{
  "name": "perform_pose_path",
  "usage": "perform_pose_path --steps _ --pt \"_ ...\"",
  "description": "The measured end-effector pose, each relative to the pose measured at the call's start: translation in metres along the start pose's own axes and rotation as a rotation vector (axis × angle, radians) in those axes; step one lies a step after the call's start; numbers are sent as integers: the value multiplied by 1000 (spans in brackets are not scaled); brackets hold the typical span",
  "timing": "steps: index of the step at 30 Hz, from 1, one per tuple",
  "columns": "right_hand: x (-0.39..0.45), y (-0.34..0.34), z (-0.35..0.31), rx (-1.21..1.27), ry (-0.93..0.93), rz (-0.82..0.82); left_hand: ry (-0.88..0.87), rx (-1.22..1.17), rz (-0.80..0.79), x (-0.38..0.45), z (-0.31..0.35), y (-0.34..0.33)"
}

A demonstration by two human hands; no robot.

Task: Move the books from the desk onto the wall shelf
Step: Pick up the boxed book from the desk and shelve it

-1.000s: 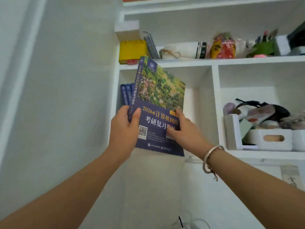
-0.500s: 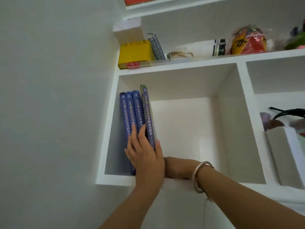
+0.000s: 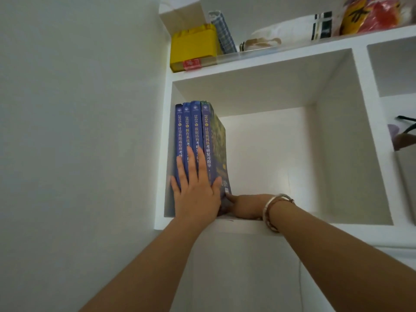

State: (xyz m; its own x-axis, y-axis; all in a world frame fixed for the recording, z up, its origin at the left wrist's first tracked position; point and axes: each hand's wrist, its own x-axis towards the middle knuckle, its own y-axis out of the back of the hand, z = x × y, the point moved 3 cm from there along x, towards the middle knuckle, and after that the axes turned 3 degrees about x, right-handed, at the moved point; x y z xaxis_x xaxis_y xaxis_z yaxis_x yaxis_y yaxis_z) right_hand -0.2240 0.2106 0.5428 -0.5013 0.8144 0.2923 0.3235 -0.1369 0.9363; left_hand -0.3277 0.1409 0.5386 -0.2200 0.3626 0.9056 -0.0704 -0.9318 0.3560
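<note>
Several blue books [image 3: 193,127] stand upright, spines out, at the left end of a white wall shelf compartment [image 3: 351,140]. The rightmost book [image 3: 213,140] has a green picture cover facing right. My left hand [image 3: 195,188] lies flat with straight fingers against the lower spines. My right hand [image 3: 244,204] rests on the shelf floor beside the rightmost book's lower corner, thumb touching its cover; its fingers are hidden behind the hand. A bracelet [image 3: 273,210] sits on that wrist.
The rest of the compartment to the right of the books holds nothing. On the shelf above stand a yellow box [image 3: 193,48], a checked item [image 3: 224,32] and a red-yellow bag [image 3: 369,14]. A neighbouring compartment at right holds a grey container [image 3: 405,174]. White wall at left.
The fourth book went from held in front of the shelf into the compartment beside the others. It now stands straight and flush; my left hand has flattened on the spines.
</note>
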Motion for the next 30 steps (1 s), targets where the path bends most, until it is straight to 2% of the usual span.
perform_pose_path --steps 3,5,8,12,15,19,23,30 --pt "-38 14 -2 80 2 173 8 -23 -84 -22 2 6" --pt "-70 21 -3 118 30 316 4 -121 -130 -47 3 14" --pt "-122 17 0 217 102 484 -51 -360 -116 -94 10 27" --pt "-204 -4 13 384 140 572 -32 -751 -94 -170 33 46" --pt "-270 -36 43 457 31 563 -8 -864 -239 -232 55 44" --pt "-354 -102 96 486 -205 423 51 -980 -467 -316 81 22" --pt "-429 -169 154 493 -479 321 140 -995 -724 -401 111 -6" --pt "-533 -257 248 458 -932 237 287 -931 -1151 -524 171 -49"
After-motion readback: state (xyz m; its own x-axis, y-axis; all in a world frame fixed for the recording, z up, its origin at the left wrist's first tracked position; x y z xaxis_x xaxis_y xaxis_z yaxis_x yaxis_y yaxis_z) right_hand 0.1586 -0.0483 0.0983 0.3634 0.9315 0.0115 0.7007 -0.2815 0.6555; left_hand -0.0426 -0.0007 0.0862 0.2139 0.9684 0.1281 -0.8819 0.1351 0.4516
